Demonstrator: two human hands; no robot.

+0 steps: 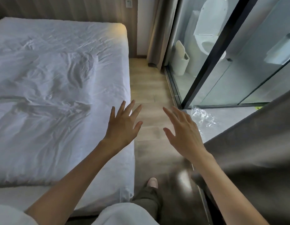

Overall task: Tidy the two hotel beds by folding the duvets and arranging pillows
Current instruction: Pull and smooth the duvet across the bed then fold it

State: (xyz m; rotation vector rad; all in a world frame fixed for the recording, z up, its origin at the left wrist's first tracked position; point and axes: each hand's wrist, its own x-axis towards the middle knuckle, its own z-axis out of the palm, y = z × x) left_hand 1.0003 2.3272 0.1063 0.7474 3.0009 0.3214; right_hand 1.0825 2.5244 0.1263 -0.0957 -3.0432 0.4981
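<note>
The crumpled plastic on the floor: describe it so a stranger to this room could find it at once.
From the glass bathroom wall, follow its black post down to the floor. At its foot, just beyond the right hand, lies the crumpled plastic. Unlike the matt grey curtain beside it, it is clear and glinting.

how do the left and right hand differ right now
The left hand hangs over the edge of the bed; the right hand is over the wooden floor. The left hand's fingers fan wide and point up the frame; the right hand's lean toward the left. Both are open and hold nothing.
</note>
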